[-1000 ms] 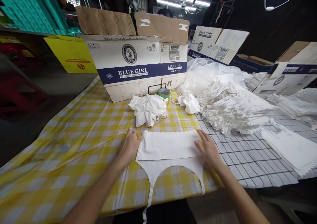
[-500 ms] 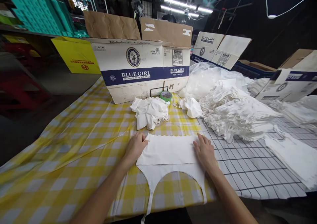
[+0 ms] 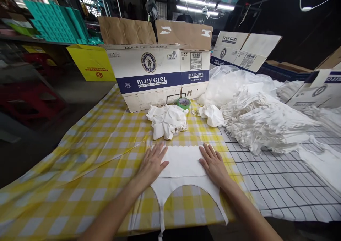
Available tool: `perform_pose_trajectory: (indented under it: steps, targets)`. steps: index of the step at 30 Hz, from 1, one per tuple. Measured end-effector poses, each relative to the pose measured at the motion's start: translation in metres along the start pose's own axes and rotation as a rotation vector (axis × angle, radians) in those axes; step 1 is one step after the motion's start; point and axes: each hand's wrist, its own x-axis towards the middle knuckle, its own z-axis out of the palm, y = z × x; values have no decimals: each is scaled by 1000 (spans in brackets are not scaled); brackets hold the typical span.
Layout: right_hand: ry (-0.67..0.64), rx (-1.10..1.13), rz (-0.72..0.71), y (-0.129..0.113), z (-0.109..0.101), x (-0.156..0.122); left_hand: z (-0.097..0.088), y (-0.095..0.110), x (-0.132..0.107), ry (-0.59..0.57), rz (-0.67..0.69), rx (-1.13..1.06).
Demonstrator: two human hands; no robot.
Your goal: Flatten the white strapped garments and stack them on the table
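A white camisole-like top with thin straps (image 3: 183,163) lies flat before me, its scalloped edge away from me and its straps toward me. My left hand (image 3: 154,162) rests flat on its left side, fingers stretched out and thumb apart. On the right side, my right hand (image 3: 214,164) also lies flat with fingers extended. Beyond the top sits a crumpled heap of white cloth (image 3: 168,121). A smaller crumpled white piece (image 3: 211,115) lies to the right of that heap.
A BLUE GIRL carton (image 3: 160,76) stands open at the back, with a roll of green tape (image 3: 183,103) before it. Stacked white garments (image 3: 266,120) and clear plastic (image 3: 237,79) fill the right. A yellow-checked cloth (image 3: 93,155) covers the table; a yellow bag (image 3: 92,63) stands behind left.
Both hands have gone from the top's side edges to lying flat on it, a little further inward. The left fingers have straightened and spread. The view has shifted slightly left.
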Motion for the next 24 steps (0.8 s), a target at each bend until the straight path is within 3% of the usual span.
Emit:
perform_pose_trajectory:
  steps: [3,6,10,13,15,24]
  targets:
    - [-63,3,3,18,3,-7,3,-15,-13,-119,-6,-5]
    - [-79,0,85,32,3,-11,0,-22,-17,-83,-122,29]
    - [-16,6,189,9,1,-2,0,15,-3,-21,-103,4]
    - [-31,25,47,-17,-2,6,8,50,12,-68,52,-57]
    - [-79,38,-35,-22,-3,8,13,56,16,-105,93,-75]
    - [-89,141,58,34,-6,-17,0,-2,-12,-166,17,-5]
